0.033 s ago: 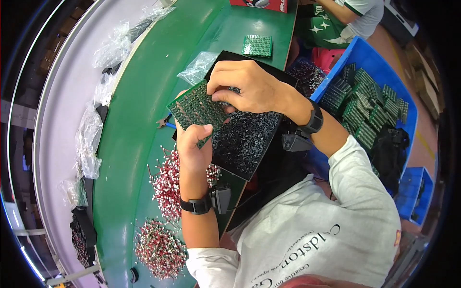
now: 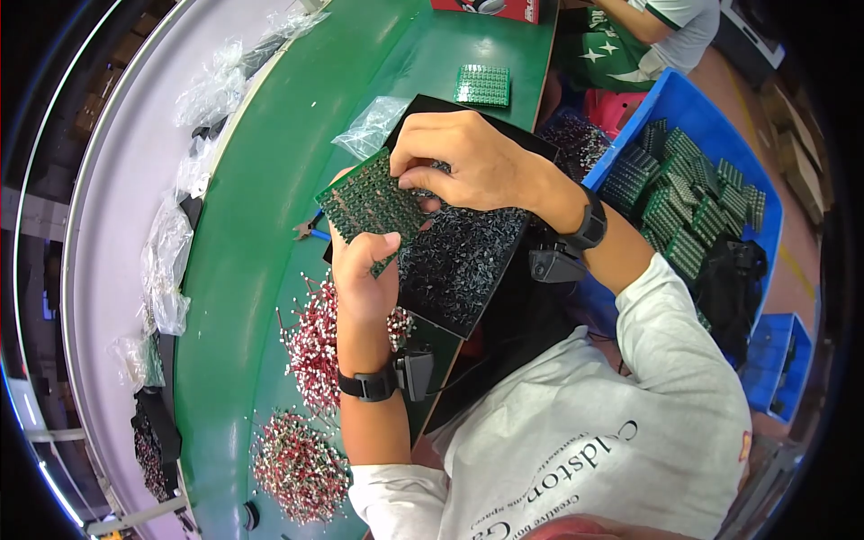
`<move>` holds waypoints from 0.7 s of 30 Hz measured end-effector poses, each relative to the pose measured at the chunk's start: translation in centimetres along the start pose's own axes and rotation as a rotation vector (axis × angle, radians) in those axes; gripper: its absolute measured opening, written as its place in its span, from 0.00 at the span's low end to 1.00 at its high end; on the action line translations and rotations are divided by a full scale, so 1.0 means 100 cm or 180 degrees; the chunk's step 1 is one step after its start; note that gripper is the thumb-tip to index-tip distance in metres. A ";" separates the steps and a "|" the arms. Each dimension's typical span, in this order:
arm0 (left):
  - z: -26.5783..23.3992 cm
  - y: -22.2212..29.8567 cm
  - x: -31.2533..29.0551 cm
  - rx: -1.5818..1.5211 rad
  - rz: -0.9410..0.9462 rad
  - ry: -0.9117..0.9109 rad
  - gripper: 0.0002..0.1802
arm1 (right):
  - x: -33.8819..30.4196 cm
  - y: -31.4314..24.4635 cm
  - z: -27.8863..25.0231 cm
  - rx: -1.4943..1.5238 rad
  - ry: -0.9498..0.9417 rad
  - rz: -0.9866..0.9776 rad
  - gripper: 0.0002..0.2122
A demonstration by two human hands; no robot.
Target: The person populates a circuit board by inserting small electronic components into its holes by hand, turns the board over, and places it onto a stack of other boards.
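Note:
My left hand (image 2: 364, 270) grips a green circuit board panel (image 2: 364, 202), its thumb over the lower edge. The panel is held tilted above a black tray (image 2: 513, 135). My right hand (image 2: 450, 157) is closed in a pinch at the panel's right edge; whatever lies between its fingertips is hidden. Many small dark pieces (image 2: 463, 265) fill the tray below. Close to the left wrist is a pile of short red and white wires (image 2: 315, 346). Pliers with a blue handle (image 2: 310, 229) lie left of the panel, partly covered.
A second wire pile (image 2: 300, 468) lies nearer on the green table (image 2: 225, 360). Beyond the tray are a clear plastic bag (image 2: 373, 124) and another circuit board panel (image 2: 483, 85). At right, a blue bin (image 2: 666, 94) holds several panels. A co-worker (image 2: 670, 36) sits at the far right.
The panel and both hands have shifted very slightly to the right. The grip of each hand looks the same.

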State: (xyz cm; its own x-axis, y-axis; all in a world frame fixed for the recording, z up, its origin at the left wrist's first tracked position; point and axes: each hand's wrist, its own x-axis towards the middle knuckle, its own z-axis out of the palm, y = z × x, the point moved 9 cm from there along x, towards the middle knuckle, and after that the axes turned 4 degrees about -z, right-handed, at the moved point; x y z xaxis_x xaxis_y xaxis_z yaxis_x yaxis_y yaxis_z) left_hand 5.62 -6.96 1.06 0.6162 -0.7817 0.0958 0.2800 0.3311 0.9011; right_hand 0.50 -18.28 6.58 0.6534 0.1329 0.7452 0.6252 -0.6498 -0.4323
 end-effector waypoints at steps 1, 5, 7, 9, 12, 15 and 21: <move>0.000 -0.002 0.001 0.0072 -0.0058 0.0064 0.36 | -0.001 0.004 0.000 0.0059 -0.0062 0.0124 0.06; -0.007 -0.004 0.001 -0.0127 -0.0133 0.0253 0.37 | -0.003 0.009 -0.006 0.0004 0.0004 0.0206 0.07; -0.003 -0.001 0.001 0.0000 -0.0050 0.0151 0.37 | -0.002 0.003 -0.007 0.0130 0.0124 0.0205 0.08; -0.004 0.000 -0.001 -0.0031 -0.0027 0.0244 0.38 | 0.001 -0.001 -0.005 0.0256 0.0243 0.0207 0.09; -0.004 -0.002 -0.001 0.0017 -0.0018 0.0287 0.38 | 0.000 -0.008 0.002 0.0085 0.0315 -0.0199 0.11; -0.003 -0.002 -0.002 0.0041 -0.0032 0.0263 0.40 | -0.001 -0.014 0.002 0.0057 0.0329 -0.0471 0.10; -0.007 -0.006 -0.002 0.0028 -0.0133 0.0264 0.40 | 0.000 -0.012 0.004 -0.0058 0.0347 -0.0281 0.06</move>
State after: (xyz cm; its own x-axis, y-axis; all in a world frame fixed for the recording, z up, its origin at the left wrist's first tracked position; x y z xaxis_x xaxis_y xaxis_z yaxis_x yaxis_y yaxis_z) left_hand 5.88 -6.66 0.21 0.6631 -0.7482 0.0228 0.3005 0.2940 0.9074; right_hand -0.08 -17.19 6.92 0.5453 0.1088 0.8312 0.6697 -0.6528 -0.3540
